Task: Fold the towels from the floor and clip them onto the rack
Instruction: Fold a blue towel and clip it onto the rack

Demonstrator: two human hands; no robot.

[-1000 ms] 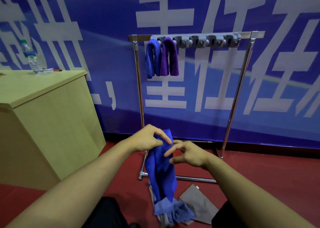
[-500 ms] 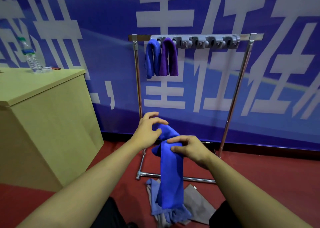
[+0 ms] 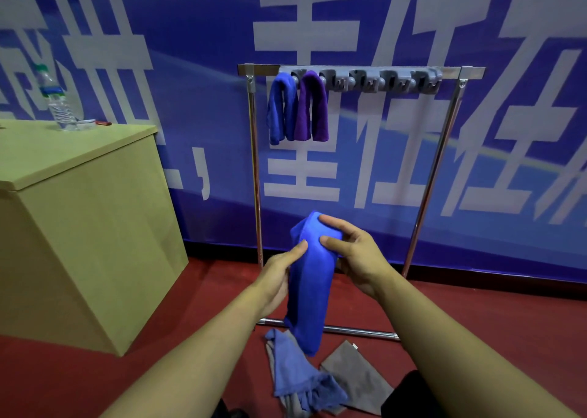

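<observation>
The right hand (image 3: 359,255) is pinching the folded royal-blue microfibre towel (image 3: 309,285) at its top; the left hand (image 3: 279,274) is gripping its side; the towel is hanging vertically, directly below the chrome rack's grey clips (image 3: 381,82).

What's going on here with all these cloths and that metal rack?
A person is folding a bright blue towel, holding it up with both hands: the right hand grips its folded top, the left hand holds its side. Two folded towels, a blue one and a purple one, already hang from grey clips on the chrome rack. A light blue cloth and a grey cloth lie on the red floor.
</observation>
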